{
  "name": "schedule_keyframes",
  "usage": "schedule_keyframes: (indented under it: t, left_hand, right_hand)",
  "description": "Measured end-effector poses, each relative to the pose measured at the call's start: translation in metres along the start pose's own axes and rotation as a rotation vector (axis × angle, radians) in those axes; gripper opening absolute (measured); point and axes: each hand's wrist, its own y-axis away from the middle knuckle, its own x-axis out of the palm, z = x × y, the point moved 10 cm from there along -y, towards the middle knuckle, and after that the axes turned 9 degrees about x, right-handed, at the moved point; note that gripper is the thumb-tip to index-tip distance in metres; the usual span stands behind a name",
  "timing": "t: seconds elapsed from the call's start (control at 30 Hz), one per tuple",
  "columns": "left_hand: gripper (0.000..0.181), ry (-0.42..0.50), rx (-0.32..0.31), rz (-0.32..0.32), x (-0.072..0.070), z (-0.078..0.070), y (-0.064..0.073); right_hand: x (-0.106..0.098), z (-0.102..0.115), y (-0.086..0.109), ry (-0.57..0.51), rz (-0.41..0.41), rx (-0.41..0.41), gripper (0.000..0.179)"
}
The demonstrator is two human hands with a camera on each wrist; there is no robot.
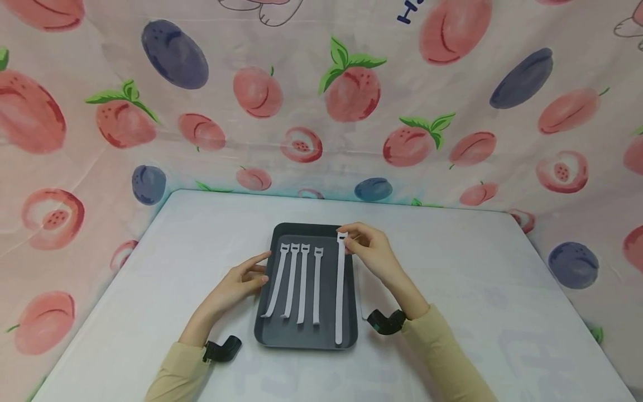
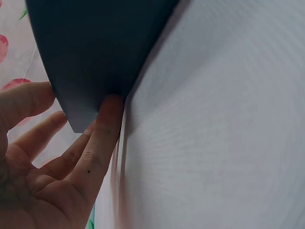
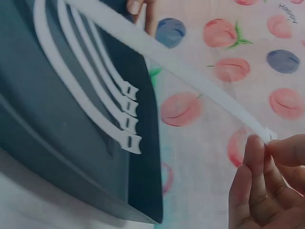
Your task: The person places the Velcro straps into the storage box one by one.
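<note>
Between thumb and fingertips, my right hand pinches the slotted head of a white cable-tie strap. The strap runs down along the right side of a dark grey tray, and in the right wrist view it stretches out taut-looking above the tray. My left hand touches the tray's left wall, fingers extended; the left wrist view shows its fingertips against the outer side. Several more white straps lie side by side in the tray, slotted heads toward the far end.
The tray stands on a white-covered table. A fruit-print cloth hangs behind the table and along its sides. A black wrist camera sits on the right wrist, another camera on the left.
</note>
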Motion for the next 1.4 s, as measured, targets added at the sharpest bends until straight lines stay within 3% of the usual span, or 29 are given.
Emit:
schedule_keyframes:
  t: [0.5,1.0,1.4]
  left_hand:
    - [0.060,-0.007,-0.009,-0.014,-0.001,-0.001,0.000]
    - [0.060,0.017,-0.004,-0.007,0.000,-0.003,0.002]
    - [0.060,0.024,-0.005,-0.003,0.001,-0.001,0.001]
  right_hand:
    - [0.019,-0.004,-0.009,0.033,0.057,0.024,0.025]
    - [0.034,-0.027,-0.025,0.033,0.101,0.086,0.024]
    - [0.039,-0.039,-0.034,0.112,0.121,0.103,0.022]
